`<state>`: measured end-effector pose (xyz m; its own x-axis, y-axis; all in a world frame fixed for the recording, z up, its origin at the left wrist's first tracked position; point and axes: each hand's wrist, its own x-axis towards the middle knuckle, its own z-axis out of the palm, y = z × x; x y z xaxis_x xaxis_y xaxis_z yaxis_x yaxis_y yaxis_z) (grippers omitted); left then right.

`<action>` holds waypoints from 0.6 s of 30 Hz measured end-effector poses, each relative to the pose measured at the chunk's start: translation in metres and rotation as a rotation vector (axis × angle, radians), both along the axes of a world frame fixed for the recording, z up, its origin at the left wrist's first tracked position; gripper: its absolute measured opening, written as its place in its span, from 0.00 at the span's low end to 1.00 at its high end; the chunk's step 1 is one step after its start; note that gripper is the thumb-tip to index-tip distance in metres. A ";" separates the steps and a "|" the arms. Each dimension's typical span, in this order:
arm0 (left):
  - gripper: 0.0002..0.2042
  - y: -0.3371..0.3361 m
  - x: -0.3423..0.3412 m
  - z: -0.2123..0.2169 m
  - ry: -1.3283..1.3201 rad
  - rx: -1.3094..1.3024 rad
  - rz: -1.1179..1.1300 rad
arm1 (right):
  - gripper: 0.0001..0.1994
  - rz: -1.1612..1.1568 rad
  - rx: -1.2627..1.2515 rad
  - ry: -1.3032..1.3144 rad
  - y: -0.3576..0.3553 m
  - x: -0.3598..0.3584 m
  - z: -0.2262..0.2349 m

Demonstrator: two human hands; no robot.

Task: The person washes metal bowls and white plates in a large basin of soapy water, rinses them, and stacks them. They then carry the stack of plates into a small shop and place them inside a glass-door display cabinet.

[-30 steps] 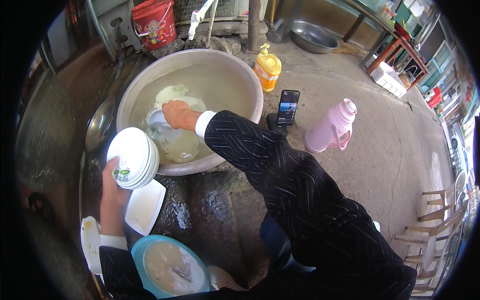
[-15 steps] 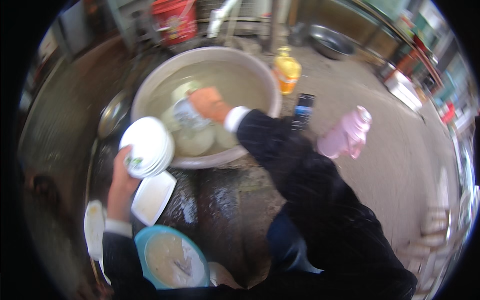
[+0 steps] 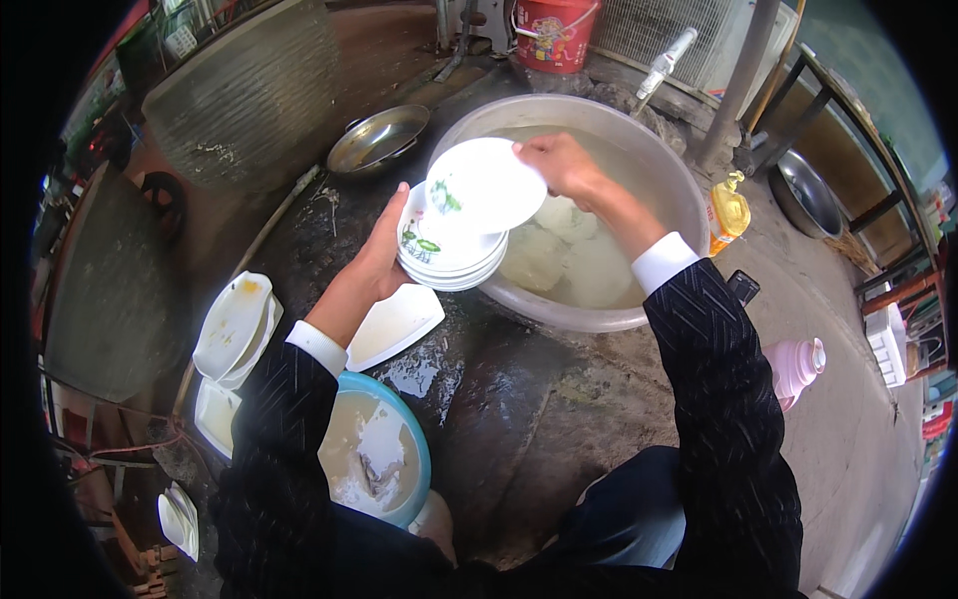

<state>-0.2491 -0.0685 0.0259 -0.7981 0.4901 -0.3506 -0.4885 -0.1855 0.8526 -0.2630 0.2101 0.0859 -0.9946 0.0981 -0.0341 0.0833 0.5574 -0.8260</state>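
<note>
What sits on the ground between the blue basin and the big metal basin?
In the head view, a white rectangular dish lies on the wet dark ground between the blue basin and the big metal basin.

Wet concrete floor (image 3: 519, 399), daylight

White plates (image 3: 451, 250) with green leaf sprigs, grey metal basin (image 3: 659, 190) of cloudy water, dark pinstriped sleeves (image 3: 718, 399) with white cuffs, blue bowl (image 3: 414, 439), red bucket (image 3: 554, 30), yellow bottle (image 3: 730, 210), pink flask (image 3: 793, 364)
</note>
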 end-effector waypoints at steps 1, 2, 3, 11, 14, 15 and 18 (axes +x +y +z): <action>0.40 0.000 -0.001 0.000 0.006 0.001 -0.002 | 0.19 0.038 0.003 -0.001 -0.010 0.004 -0.003; 0.41 0.000 -0.002 -0.001 0.008 0.003 -0.012 | 0.20 0.088 0.060 0.095 -0.019 0.007 -0.006; 0.41 -0.001 -0.005 -0.003 -0.013 0.048 -0.028 | 0.22 0.116 0.125 0.170 -0.025 0.010 -0.008; 0.33 -0.008 -0.012 -0.020 -0.054 0.108 -0.010 | 0.27 -0.003 0.281 -0.299 0.015 -0.022 -0.057; 0.32 -0.006 -0.011 -0.016 -0.060 0.200 -0.051 | 0.30 0.266 0.717 -0.304 0.038 -0.026 -0.130; 0.31 -0.005 -0.011 -0.015 -0.071 0.168 -0.046 | 0.23 0.205 0.553 -0.338 0.043 -0.021 -0.157; 0.27 -0.001 -0.011 -0.013 -0.056 0.162 -0.034 | 0.17 0.510 0.633 -0.051 0.046 -0.031 -0.206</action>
<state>-0.2598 -0.0696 0.0130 -0.7613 0.5706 -0.3079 -0.5427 -0.3010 0.7841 -0.2939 0.2559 -0.1202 -0.9210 -0.3502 -0.1704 -0.2776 0.8972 -0.3434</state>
